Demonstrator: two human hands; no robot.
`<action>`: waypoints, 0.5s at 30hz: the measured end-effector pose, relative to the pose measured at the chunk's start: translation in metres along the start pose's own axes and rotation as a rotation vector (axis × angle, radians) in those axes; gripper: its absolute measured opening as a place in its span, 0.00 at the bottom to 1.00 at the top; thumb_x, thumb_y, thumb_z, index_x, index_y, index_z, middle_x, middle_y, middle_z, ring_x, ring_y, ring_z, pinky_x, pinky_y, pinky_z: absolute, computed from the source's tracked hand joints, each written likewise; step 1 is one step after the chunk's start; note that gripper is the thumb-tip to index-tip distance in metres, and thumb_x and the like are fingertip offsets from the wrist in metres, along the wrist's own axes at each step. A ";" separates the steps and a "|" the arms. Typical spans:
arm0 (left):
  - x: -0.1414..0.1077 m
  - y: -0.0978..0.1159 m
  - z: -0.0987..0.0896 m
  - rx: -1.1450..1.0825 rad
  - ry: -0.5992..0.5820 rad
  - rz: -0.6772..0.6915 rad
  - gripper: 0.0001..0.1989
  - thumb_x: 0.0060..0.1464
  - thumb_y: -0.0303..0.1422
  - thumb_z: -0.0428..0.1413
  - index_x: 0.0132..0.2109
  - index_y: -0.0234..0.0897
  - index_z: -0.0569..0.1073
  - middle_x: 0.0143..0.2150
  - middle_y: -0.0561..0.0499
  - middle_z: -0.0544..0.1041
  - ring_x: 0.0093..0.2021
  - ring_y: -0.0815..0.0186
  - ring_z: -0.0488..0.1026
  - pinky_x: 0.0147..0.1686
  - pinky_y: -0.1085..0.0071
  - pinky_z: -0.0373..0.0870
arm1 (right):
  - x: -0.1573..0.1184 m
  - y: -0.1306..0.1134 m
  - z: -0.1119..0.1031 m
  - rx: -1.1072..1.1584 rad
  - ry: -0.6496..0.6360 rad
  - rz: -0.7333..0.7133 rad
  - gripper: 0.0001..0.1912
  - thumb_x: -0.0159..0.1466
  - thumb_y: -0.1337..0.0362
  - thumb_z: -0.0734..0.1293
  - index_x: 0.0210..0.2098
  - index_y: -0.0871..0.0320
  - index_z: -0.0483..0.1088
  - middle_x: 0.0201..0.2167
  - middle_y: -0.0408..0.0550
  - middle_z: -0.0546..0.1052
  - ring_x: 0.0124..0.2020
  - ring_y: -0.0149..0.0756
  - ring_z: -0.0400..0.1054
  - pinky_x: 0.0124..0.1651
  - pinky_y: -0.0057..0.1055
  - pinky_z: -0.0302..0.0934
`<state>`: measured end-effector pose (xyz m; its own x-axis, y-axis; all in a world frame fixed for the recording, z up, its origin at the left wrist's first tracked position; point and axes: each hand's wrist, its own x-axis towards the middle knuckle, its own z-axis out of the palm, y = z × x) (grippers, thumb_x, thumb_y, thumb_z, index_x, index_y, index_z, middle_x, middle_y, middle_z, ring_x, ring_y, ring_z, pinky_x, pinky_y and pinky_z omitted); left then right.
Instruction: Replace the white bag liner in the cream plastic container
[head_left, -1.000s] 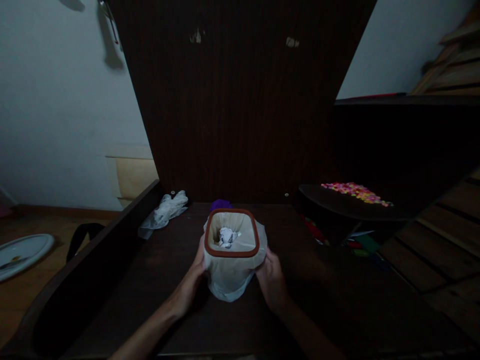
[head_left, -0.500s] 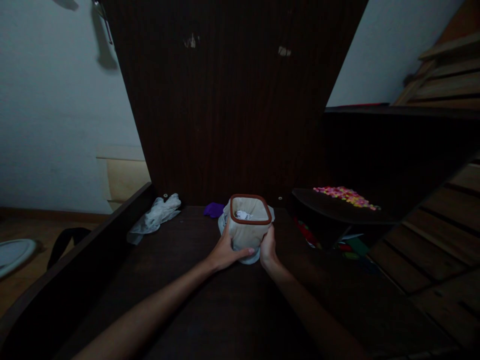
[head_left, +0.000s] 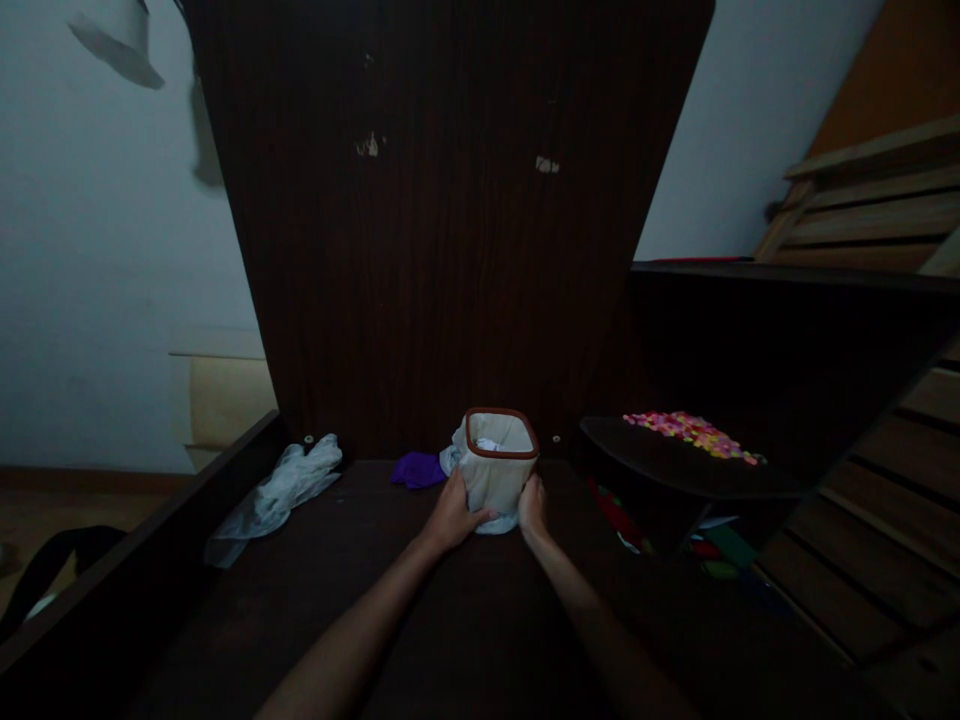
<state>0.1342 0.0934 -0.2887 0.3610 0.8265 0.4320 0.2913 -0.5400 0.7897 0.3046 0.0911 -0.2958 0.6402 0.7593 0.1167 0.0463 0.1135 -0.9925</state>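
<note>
- Left hand (head_left: 451,514) and right hand (head_left: 532,506) clasp the squarish, brown-rimmed bin (head_left: 493,482) near the dark wooden panel (head_left: 435,260).
- Pushed back, it could hit the panel and tip.
- The crumpled purple bundle (head_left: 418,469) near the panel could snag its loose, whitish liner (head_left: 499,524).

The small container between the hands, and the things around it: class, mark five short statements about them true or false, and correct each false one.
1. The left hand and the right hand are both on the container. True.
2. The container's rim is bright blue. False: it is reddish-brown.
3. A purple item lies on the left hand's side of the container. True.
4. The container is tipped over on its side. False: it is upright, its opening facing up.
5. The pink and yellow pieces are inside the container. False: they lie on the dark shelf at the right.
</note>
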 end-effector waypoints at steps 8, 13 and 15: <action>0.012 -0.008 -0.003 -0.043 -0.001 0.009 0.29 0.57 0.39 0.60 0.63 0.34 0.67 0.65 0.37 0.70 0.69 0.50 0.62 0.70 0.54 0.55 | 0.028 0.017 -0.001 -0.163 0.023 -0.017 0.14 0.71 0.57 0.66 0.52 0.58 0.72 0.52 0.52 0.75 0.48 0.40 0.72 0.51 0.43 0.70; 0.019 -0.004 -0.001 -0.113 0.078 -0.013 0.20 0.62 0.39 0.54 0.57 0.35 0.72 0.58 0.40 0.76 0.62 0.52 0.69 0.66 0.55 0.61 | 0.034 0.024 -0.002 -0.192 0.031 -0.087 0.13 0.71 0.57 0.65 0.49 0.59 0.73 0.50 0.51 0.76 0.48 0.40 0.73 0.52 0.44 0.69; 0.022 -0.004 0.001 -0.142 0.133 -0.035 0.16 0.64 0.39 0.52 0.54 0.36 0.74 0.54 0.42 0.78 0.58 0.54 0.73 0.62 0.57 0.65 | 0.037 0.025 -0.002 -0.177 0.029 -0.143 0.14 0.71 0.57 0.66 0.50 0.59 0.72 0.50 0.51 0.76 0.48 0.40 0.73 0.51 0.44 0.70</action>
<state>0.1423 0.1142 -0.2831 0.2300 0.8633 0.4493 0.1701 -0.4902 0.8548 0.3306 0.1205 -0.3169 0.6390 0.7248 0.2576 0.2701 0.1022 -0.9574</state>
